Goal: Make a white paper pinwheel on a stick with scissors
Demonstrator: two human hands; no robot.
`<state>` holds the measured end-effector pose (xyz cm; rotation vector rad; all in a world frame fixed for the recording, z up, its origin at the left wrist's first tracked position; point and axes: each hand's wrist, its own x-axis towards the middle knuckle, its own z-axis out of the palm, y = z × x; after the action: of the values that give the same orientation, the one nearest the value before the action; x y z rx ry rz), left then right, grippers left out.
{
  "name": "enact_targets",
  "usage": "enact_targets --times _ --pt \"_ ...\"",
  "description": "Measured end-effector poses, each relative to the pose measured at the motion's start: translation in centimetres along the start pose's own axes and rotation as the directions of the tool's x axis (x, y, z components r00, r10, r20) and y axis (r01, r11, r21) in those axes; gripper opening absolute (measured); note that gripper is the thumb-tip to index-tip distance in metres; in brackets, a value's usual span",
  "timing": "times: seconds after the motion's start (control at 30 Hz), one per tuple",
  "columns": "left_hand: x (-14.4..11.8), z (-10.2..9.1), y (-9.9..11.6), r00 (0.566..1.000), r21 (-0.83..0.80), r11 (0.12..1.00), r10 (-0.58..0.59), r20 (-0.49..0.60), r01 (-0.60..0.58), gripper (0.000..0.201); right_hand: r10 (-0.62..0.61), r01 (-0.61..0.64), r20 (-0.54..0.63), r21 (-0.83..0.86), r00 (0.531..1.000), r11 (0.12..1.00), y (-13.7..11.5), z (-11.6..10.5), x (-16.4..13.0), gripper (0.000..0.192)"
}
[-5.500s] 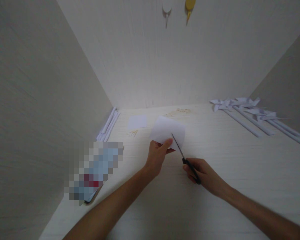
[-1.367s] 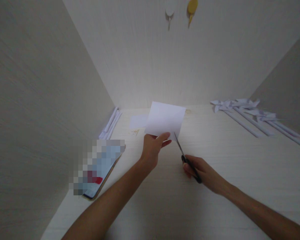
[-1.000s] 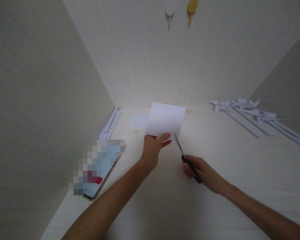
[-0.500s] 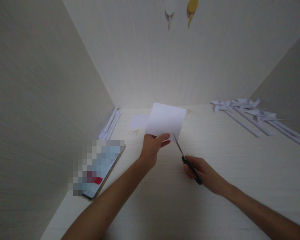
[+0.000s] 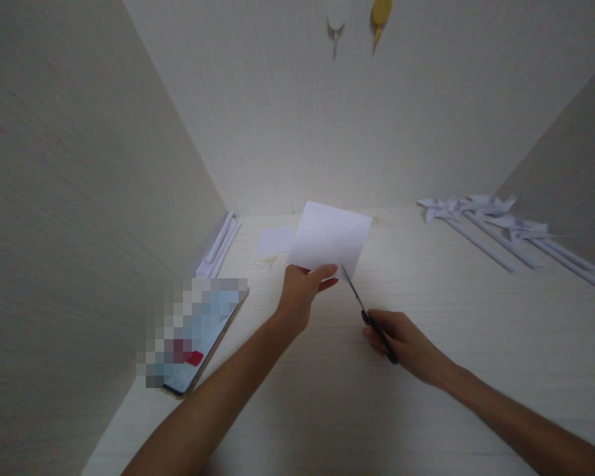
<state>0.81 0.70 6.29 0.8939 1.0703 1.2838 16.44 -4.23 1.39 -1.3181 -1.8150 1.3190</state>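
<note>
The left hand point(image 5: 301, 292) pinches a white rectangular paper sheet point(image 5: 330, 238) by its lower edge, holding it upright. The right hand point(image 5: 401, 340) grips black-handled scissors point(image 5: 367, 314), fingers closed around the handles, blade tips touching the sheet's bottom edge.

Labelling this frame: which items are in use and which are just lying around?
In use: left hand holding white paper sheet; right hand holding scissors.
Lying about: phone, paper pinwheels, rolled paper sticks, small paper square.

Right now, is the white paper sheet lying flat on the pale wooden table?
No: the white paper sheet is held up off the pale wooden table by the left hand, with the black-handled scissors at its lower edge.
</note>
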Motion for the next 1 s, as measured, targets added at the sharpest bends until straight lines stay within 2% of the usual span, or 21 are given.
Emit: enact_targets --times 0.37,0.63,0.8,1.0 --pt "0.15 -0.13 -0.18 1.0 -0.003 1.0 0.002 0.003 -0.002 0.034 0.016 -0.016 -0.008 -0.002 1.0 1.0 0.04 0.03 -0.09 0.033" --pt "0.2 -0.18 -0.22 1.0 0.009 1.0 -0.008 -0.011 0.008 0.019 0.014 -0.014 -0.008 -0.021 1.0 1.0 0.24 0.08 0.15 0.034" --pt "0.27 -0.24 -0.27 1.0 -0.001 1.0 -0.007 -0.004 0.007 0.028 0.019 -0.019 -0.02 -0.014 1.0 1.0 0.23 0.07 0.07 0.033" --pt "0.34 -0.29 -0.36 1.0 0.003 1.0 -0.009 -0.001 0.009 0.025 0.022 -0.023 -0.021 -0.025 1.0 0.999 0.22 0.07 0.04 0.033"
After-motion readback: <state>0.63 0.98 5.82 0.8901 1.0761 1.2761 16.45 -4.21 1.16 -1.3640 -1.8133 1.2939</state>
